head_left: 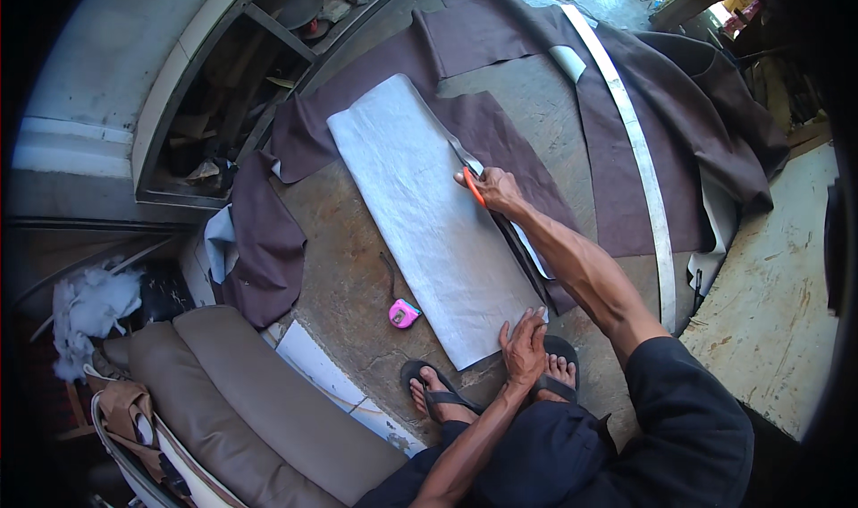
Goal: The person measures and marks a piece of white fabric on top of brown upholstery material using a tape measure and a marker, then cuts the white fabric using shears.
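Note:
My right hand grips orange-handled scissors, whose blades are at the long right edge of a pale, silvery-backed sheet of material lying on the floor. Dark brown material lies along that edge, partly under my right forearm. My left hand touches the sheet's near right corner, fingers extended and thumb apart. Just left of the sheet is a pink tape measure. My sandalled feet are at the sheet's near end.
Larger brown pieces spread around the back and right, with a long white strip across them. A padded grey-brown cushion lies lower left, white stuffing beyond it. A metal-framed cabinet stands upper left. A pale board is on the right.

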Available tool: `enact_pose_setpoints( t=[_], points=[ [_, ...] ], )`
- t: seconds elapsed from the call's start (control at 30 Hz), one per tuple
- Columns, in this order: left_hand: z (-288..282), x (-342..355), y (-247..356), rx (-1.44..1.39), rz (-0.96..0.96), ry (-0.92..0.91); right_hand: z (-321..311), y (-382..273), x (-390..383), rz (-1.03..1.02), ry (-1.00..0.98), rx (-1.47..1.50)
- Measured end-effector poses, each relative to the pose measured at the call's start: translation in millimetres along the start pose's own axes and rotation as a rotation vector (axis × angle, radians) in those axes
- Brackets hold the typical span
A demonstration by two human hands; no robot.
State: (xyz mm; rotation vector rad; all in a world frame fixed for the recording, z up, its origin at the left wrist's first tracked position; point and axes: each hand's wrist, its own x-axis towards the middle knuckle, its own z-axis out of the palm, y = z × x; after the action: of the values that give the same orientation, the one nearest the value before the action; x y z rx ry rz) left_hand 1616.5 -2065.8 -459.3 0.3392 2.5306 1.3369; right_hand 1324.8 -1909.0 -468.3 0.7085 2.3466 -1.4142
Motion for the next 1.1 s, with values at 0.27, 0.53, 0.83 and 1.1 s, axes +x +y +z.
enact_pose_setpoints(
  t=[0.27,0.53,0.83,1.1],
  points=[
    [-2.2,-1.2,-2.2,0.016,0.005,0.0,-1.8,-30.7,8.3,0.075,-0.07,0.108],
    [-1.1,0.5,4.6,0.005,-0.038,-0.004,2.2,-31.5,18.7,0.038,-0.075,0.091],
    [-1.8,2.0,8.6,-0.008,-0.06,-0.014,1.5,-37.7,30.7,0.087,-0.048,0.103],
    [5.0,1.7,7.7,-0.015,-0.074,0.016,4.9,-52.3,53.7,0.059,0.001,0.081]
  ],
)
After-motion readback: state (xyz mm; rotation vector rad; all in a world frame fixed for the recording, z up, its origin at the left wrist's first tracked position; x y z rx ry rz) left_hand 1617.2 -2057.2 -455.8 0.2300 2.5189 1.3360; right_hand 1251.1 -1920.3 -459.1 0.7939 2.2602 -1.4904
